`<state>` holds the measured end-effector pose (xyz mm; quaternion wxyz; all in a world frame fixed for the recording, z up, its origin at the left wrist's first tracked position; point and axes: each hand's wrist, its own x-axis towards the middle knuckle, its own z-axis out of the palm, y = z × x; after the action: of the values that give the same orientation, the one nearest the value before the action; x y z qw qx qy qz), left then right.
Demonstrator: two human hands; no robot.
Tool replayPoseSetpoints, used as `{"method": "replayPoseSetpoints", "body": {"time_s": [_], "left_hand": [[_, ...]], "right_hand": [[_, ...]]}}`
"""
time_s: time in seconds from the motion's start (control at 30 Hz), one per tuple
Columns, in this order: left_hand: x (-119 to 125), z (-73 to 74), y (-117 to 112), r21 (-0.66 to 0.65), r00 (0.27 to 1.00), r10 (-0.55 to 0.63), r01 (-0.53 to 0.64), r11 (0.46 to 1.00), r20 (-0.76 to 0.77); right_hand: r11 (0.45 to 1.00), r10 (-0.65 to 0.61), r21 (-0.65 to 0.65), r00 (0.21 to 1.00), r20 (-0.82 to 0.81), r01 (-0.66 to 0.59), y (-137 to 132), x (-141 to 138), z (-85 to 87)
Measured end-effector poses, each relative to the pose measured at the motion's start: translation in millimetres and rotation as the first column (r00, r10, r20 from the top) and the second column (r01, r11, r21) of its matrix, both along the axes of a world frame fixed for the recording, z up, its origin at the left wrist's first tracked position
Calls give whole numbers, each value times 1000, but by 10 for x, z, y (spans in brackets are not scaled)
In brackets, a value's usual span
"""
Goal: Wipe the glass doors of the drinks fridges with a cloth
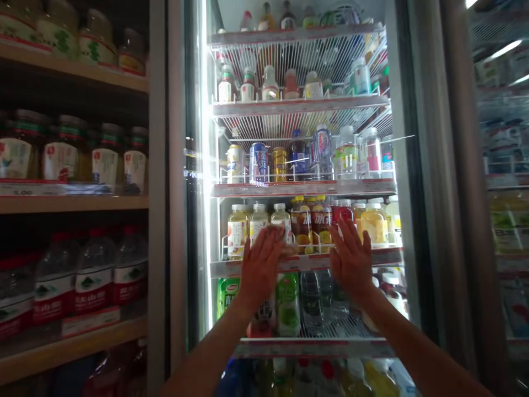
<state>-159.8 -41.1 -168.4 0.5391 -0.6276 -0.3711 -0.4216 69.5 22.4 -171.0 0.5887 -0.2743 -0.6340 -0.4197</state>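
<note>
Both my arms reach forward into an open lit drinks fridge. My left hand (261, 266) is flat with its fingers stretched out, up against the pale yellow bottles (258, 223) and the front edge of the fourth wire shelf (301, 262). My right hand (351, 258) is also flat and spread, in front of the same shelf near a red-capped bottle (342, 212) and a yellow bottle (374, 223). Neither hand holds anything. Brown-labelled bottles (311, 223) stand between the two hands.
Higher fridge shelves carry cans (258, 162), water bottles (346, 154) and small white bottles (248, 87). Below are green bottles (288, 303). Wooden shelves at left hold jars (60, 157) and large water bottles (95, 275). A glass fridge door (502, 182) stands at right.
</note>
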Motion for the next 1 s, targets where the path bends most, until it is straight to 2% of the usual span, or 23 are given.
{"method": "replayPoseSetpoints", "body": {"time_s": [0.07, 0.1, 0.17, 0.2, 0.27, 0.33, 0.43, 0.5, 0.53, 0.6, 0.67, 0.73, 0.8, 0.87, 0.93, 1.0], "left_hand": [[-104, 0, -29, -6, 999, 26, -26, 1000, -45], [-235, 24, -55, 9, 999, 45, -45, 999, 8], [-561, 98, -115, 78, 973, 56, -75, 994, 224], [-706, 133, -141, 120, 937, 42, -88, 989, 346], [-850, 165, -171, 184, 868, 1, -107, 977, 496], [-740, 120, -157, 180, 876, 18, -119, 976, 482], [-294, -46, -84, 71, 970, 109, -127, 989, 215], [-78, -143, -51, 7, 992, 125, -125, 992, 32], [-52, -173, -51, -6, 992, 124, -124, 992, -13], [-174, -190, -82, 13, 989, 141, -142, 990, 31], [-429, -170, -124, 89, 964, 151, -174, 981, 217], [-627, -143, -142, 168, 904, 110, -195, 966, 413], [-619, -147, -119, 211, 859, 53, -185, 960, 509], [-396, -194, -65, 186, 881, 35, -138, 973, 471], [-99, -262, -8, 125, 947, 27, -70, 990, 320], [79, -321, 16, 70, 989, 12, -23, 997, 149]], "right_hand": [[1000, -4, 4, 1000, 3, 4, 16, 7, -5], [1000, -5, 3, 1000, 6, 5, 25, 9, -9], [1000, -8, 1, 1000, 6, 8, 37, 8, -15], [1000, -7, 3, 1000, 2, 7, 40, 5, -18], [1000, -3, 5, 1000, -5, 3, 36, -5, -21], [1000, 3, 1, 1000, -12, -3, 26, -14, -22], [1000, 17, -7, 1000, -5, -17, 14, -9, -19], [1000, 20, -5, 1000, 1, -20, 13, 5, -16], [1000, 21, -4, 1000, 6, -21, 13, 13, -14], [1000, 17, -2, 1000, 13, -17, 15, 24, -11], [1000, 11, 2, 1000, 13, -11, 15, 24, -11], [1000, 8, -2, 1000, 8, -8, 11, 12, -14], [1000, 18, -6, 1000, -7, -18, 3, -4, -15], [999, 33, -15, 999, -23, -33, -7, -15, -16], [999, 42, -22, 999, -32, -43, -15, -13, -14], [999, 42, -32, 999, -23, -42, -17, -1, -12]]}}
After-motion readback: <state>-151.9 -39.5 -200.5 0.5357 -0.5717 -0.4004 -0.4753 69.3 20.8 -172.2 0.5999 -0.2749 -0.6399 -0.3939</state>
